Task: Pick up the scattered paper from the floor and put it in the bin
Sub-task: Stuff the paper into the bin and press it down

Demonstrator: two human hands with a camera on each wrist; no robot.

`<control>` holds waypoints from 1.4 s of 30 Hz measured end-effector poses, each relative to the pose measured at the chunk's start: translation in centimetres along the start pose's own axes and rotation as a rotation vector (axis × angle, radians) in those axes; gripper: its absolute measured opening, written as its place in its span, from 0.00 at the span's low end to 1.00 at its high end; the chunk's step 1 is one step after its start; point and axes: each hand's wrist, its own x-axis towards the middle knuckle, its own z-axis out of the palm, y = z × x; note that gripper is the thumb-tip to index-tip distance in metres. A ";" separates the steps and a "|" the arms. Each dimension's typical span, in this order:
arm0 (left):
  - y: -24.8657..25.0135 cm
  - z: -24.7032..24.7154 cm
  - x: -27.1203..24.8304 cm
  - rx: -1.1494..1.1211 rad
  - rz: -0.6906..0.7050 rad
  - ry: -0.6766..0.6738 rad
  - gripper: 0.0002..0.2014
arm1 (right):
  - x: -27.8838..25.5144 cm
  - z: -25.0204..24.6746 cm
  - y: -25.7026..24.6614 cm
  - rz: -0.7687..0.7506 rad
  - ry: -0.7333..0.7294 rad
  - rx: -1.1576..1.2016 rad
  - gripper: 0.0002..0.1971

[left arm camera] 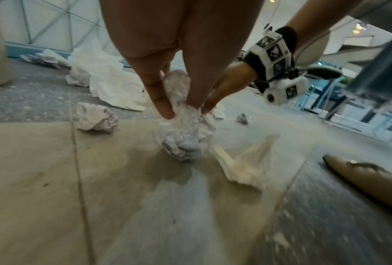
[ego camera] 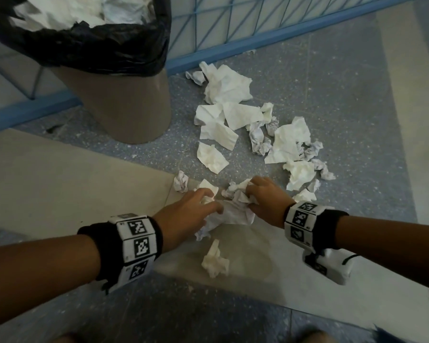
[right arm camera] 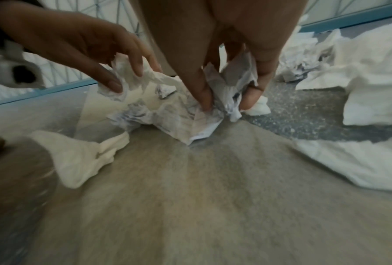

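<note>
Head view had the whole mess in one shot, so here's roughly where I stood. Biggest thing first: the bin, one of them, brown with a black bag over the rim, sat up near the blue railing at the back. White paper was already piled up inside it, so I'd guess part of the job was done, maybe a third, hard to say.

Next, the scattered paper on the grey floor. Most of it lay just to the right of the bin and ran down toward my hands. I counted about seven or eight big flat-ish sheets and roughly ten small scrunched balls, though they overlapped so much that I couldn't get an exact number. So plenty was left to pick up.

Closer in, one twisted scrap sat alone on the pale tile, just below my hands, and one little ball lay off to the left.

Two hands, both busy. My left hand had its fingers curled into a crumpled wad, pinching it against the floor. My right hand was clamped around another bunch of crumpled paper right beside it. The two wads touched, and nothing had been lifted toward the bin yet.
</note>
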 end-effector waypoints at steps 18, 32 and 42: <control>-1.1 -5.0 -0.3 0.184 0.008 -0.119 0.14 | 3.0 -2.6 -4.3 -0.169 -0.049 -0.125 0.18; -5.1 -29.9 -4.5 0.064 -0.307 0.946 0.19 | 9.3 -28.6 -16.7 -0.293 0.819 0.126 0.20; -8.5 -28.1 -2.4 0.176 -0.569 0.499 0.16 | 15.1 -25.3 -19.5 -0.173 0.229 -0.240 0.14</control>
